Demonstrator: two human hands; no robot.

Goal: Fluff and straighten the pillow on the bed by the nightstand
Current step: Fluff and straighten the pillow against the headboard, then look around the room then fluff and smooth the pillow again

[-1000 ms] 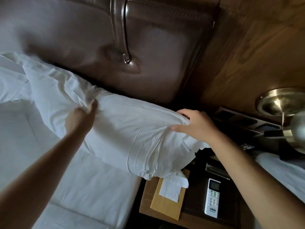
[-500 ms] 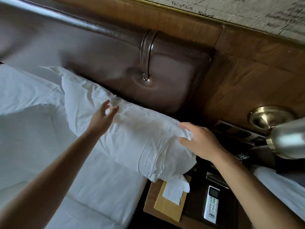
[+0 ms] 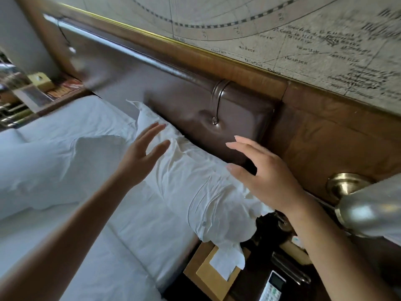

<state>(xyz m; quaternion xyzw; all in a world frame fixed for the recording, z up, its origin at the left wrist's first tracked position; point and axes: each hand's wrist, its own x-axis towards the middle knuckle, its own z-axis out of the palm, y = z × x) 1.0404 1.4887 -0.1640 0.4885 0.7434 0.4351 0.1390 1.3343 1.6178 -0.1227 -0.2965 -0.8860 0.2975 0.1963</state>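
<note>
The bed (image 3: 65, 213), sheeted in white, fills the frame from 9 o'clock down to 6 o'clock. Its padded brown headboard (image 3: 238, 118) runs from 10 o'clock toward the centre, below a wood-framed old map (image 3: 282, 40) at 1 o'clock. The white pillow (image 3: 191, 187) lies wrinkled along the foot of the headboard at the centre, its buttoned open end reaching out past the mattress edge at 5 o'clock, over the nightstand (image 3: 256, 276). The left hand (image 3: 138, 157) is spread flat with fingers straight over the pillow's far half, at about 10 o'clock from its middle; whether the palm touches the cloth is hard to say. The right hand (image 3: 267, 170) is also spread wide, fingers apart and gripping nothing, above the pillow's near end at 3 o'clock. A brass lamp (image 3: 364, 200) crowds the right edge. On the nightstand sit a tan tissue box (image 3: 208, 276) and a white remote (image 3: 273, 287) at 5 o'clock.
</note>
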